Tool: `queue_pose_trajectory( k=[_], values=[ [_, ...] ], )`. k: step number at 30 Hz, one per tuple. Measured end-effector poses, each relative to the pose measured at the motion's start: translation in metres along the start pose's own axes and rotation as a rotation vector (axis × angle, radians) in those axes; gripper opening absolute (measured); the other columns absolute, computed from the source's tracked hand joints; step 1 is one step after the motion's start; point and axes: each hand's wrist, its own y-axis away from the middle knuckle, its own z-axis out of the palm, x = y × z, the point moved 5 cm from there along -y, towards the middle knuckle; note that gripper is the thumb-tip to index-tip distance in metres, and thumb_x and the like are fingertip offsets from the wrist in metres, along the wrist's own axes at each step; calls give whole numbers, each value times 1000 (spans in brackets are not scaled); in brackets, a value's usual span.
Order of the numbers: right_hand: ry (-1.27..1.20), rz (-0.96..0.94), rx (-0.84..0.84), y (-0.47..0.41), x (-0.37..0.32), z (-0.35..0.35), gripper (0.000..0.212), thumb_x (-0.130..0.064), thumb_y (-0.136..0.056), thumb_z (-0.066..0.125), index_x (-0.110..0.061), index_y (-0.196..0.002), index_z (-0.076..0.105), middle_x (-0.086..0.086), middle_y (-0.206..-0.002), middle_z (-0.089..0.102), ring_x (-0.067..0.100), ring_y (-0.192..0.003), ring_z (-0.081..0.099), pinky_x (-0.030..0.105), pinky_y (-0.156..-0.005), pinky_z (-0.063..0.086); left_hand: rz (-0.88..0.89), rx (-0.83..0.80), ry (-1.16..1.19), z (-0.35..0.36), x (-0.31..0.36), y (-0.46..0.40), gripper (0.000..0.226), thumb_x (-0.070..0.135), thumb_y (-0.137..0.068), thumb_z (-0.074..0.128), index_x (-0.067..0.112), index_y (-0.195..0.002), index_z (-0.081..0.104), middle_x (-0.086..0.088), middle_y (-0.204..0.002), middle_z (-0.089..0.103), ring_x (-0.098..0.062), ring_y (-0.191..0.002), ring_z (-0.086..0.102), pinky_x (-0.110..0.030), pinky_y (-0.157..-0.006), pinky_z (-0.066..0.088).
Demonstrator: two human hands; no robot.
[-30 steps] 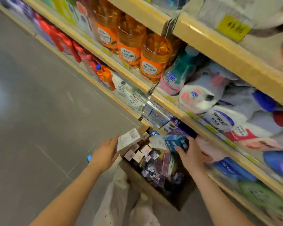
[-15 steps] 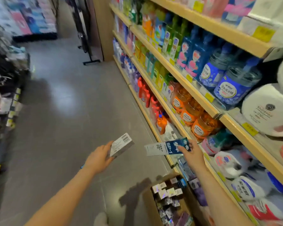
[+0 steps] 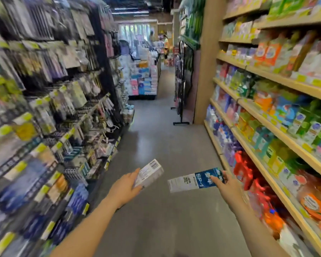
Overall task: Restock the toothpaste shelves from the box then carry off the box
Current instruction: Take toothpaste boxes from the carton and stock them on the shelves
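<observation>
The person is standing in a shop aisle with a toothpaste pack in each hand. The left hand [image 3: 124, 188] has its fingers curled around the end of a white pack [image 3: 149, 175] with a bar code on top. The right hand [image 3: 225, 186] pinches the near end of a blue and white pack [image 3: 195, 180], and most of that pack sticks out to the left into the air.

The cardboard box cannot be seen right now. I also cannot pick out any toothpaste shelf from here.

Here is what I think could go wrong. The blue and white pack is held only by its end, so it could tip and slip out of the fingers if the arm swings fast. It would then fall on the gray floor [image 3: 165, 154].

The wooden shelves [image 3: 278, 134] on the right are close to the right arm and are packed with bottles and bags. A wide swing could knock one off.

On the left, the hanging rack [image 3: 67, 108] is full of small things on hooks, and the left arm is near it. A bump could pull some down.

The picture is blurry at the sides, so the head may be turning quickly. Far down the aisle there is someone in orange [image 3: 166, 43], too small to see well.
</observation>
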Motion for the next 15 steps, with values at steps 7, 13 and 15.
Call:
queue_pose_trajectory(
  k=[7, 13, 15],
  values=[
    [-13, -192, -148, -47, -114, 125, 34, -16, -86, 67, -8, -116, 54, 5, -104, 60, 18, -92, 57, 27, -76, 41, -159, 100, -5, -89, -111, -2, 69, 47, -94, 46, 21, -150, 16, -5, -144, 42, -22, -125, 45, -32, -96, 42],
    [-43, -337, -343, -88, -188, 227, 32, -13, -87, 65, -7, -116, 54, 10, -108, 61, 19, -93, 56, 29, -80, 42, -328, 160, -18, -136, -177, 7, 73, 46, -94, 48, 26, -151, 7, -3, -152, 30, -22, -133, 37, -33, -103, 37],
    [-45, -386, -416, -98, -211, 264, 31, -14, -87, 64, -6, -116, 54, 10, -108, 60, 21, -94, 56, 30, -79, 42, -389, 199, -19, -150, -194, 11, 72, 43, -95, 48, 26, -151, 8, -1, -154, 27, -21, -136, 34, -33, -104, 37]
  ],
)
